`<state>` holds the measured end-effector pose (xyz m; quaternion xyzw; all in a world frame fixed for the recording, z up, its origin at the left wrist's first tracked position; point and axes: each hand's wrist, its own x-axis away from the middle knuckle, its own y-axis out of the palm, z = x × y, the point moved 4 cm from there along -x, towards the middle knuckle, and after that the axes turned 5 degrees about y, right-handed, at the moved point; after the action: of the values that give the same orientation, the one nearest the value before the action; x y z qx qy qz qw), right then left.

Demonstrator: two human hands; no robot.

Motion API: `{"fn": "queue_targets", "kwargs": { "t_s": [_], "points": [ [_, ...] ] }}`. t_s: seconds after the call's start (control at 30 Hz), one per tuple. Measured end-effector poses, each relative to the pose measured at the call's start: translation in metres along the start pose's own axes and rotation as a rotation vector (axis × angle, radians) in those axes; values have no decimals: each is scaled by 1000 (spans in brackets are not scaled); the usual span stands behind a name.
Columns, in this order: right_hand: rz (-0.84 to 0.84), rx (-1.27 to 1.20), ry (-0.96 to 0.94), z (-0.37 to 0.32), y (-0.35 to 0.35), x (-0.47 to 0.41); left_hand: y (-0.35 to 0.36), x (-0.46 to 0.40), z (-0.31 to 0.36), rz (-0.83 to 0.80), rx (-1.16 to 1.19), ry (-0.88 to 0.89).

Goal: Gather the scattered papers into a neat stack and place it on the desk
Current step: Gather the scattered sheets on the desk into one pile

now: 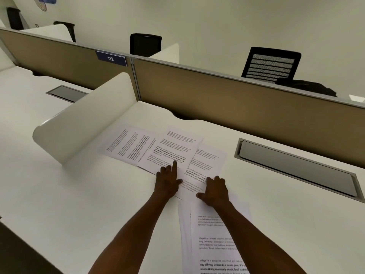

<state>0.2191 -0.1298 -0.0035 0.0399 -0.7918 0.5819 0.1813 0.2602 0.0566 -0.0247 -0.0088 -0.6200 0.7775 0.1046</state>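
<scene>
My left hand (168, 179) lies on a printed sheet, index finger straight and pressing, other fingers loosely bent. My right hand (214, 191) rests flat, fingers slightly curled, on an overlapping sheet. Thin white papers (173, 153) fan across the smooth white desk (79, 194), with more near right.

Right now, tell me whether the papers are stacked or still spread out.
Spread. The papers lie fanned and overlapping across the desk, edges unaligned, with the left hand and right hand resting on them.
</scene>
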Motion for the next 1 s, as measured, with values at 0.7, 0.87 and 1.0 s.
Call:
{"fn": "queue_targets", "kwargs": {
  "t_s": [0.7,0.87,1.0],
  "points": [
    [-83,-1338,333,14,-29,15,-24,95,57,435,264,291],
    [-3,-1296,231,67,-15,42,-11,143,92,196,291,487],
    [-1,-1231,245,126,-6,58,-18,154,87,-29,602,432]
  ]
}}
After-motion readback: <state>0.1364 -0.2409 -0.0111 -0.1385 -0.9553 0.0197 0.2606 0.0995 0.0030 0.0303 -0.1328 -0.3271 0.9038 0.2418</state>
